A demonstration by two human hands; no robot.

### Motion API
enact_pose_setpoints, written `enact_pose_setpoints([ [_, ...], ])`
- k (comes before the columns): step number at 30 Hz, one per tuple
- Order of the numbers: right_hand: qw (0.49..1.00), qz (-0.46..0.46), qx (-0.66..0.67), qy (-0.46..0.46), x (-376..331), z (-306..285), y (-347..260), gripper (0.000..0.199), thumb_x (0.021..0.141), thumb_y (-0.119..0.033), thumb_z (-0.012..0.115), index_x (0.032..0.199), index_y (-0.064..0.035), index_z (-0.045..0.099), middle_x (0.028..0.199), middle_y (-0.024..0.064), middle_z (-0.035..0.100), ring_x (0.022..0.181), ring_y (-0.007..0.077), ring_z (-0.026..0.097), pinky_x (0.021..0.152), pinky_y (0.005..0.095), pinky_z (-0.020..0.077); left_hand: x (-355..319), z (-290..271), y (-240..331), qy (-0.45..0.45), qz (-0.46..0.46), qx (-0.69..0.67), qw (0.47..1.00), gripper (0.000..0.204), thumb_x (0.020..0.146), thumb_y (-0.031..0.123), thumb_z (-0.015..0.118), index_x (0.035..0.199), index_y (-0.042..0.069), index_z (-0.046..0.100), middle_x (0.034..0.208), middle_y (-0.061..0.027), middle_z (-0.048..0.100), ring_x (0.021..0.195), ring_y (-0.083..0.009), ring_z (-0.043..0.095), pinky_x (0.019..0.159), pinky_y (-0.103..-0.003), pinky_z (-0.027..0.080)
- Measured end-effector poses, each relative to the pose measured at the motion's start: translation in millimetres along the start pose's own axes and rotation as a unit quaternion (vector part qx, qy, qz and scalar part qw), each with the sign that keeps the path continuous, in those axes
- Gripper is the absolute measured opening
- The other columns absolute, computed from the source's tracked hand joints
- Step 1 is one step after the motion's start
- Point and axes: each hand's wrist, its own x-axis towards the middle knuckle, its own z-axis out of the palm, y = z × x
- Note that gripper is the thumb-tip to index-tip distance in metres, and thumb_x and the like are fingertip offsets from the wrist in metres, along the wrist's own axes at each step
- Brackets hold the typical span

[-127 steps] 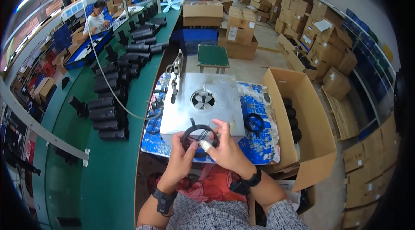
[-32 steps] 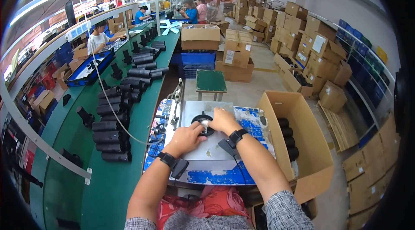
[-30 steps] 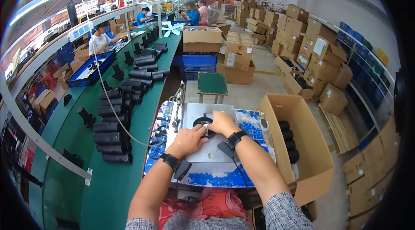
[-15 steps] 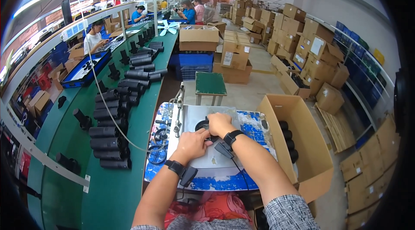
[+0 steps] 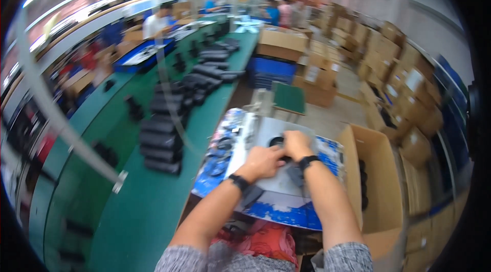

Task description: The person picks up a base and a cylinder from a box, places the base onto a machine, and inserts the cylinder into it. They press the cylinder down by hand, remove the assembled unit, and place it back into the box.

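A black round part (image 5: pixel 276 141) lies on the grey plate (image 5: pixel 271 127) of a small worktable with chipped blue paint (image 5: pixel 286 214). From its far right side my right hand (image 5: pixel 297 144) grips it, fingers curled down. My left hand (image 5: pixel 264 162) is closed at its near left side, fingertips pressed in close to the right hand. Both hands cover much of the part, and motion blur hides its detail. Each wrist wears a black strap with a dark box hanging near it. Several black rings (image 5: pixel 221 150) lie on the table's left side.
On the green bench (image 5: pixel 130 205) to the left lie rows of black cylinders (image 5: pixel 161 141). An open cardboard box (image 5: pixel 381 180) holding black pieces stands at the right. Beyond the table are a green stool (image 5: pixel 289 98) and stacked cartons (image 5: pixel 321 65). Other people work farther back.
My view has swung left, so the whole scene sits farther right and is blurred. Both hands stay at the black round part on the plate.
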Motion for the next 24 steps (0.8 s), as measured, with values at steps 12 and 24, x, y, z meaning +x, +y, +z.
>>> enact_pose_setpoints([
  [12,0.907,-0.090,0.409,0.035,-58.4,-0.2,84.2,0.021,0.098,-0.008,0.068,0.116,-0.0015,0.061,0.103,0.0070,0.065,0.106,0.0175,0.064,0.096,0.0336,0.0518,-242.5,-120.7,15.1,0.363,-0.074,0.028,0.928,0.031,0.089,0.005,0.070,0.119,0.011,0.075,0.116,-0.0122,0.074,0.102,-0.0305,0.072,0.083,-0.043,0.056],
  [24,0.795,-0.072,0.602,0.014,-224.9,17.8,32.8,0.011,0.100,-0.003,0.069,0.105,-0.0062,0.060,0.096,-0.0040,0.054,0.087,0.0052,0.054,0.076,0.0203,0.0426,-722.6,-326.3,-75.6,0.273,-0.595,0.302,0.693,0.063,0.091,0.014,0.076,0.151,0.009,0.055,0.143,-0.0217,0.059,0.135,-0.0399,0.056,0.117,-0.048,0.043],
])
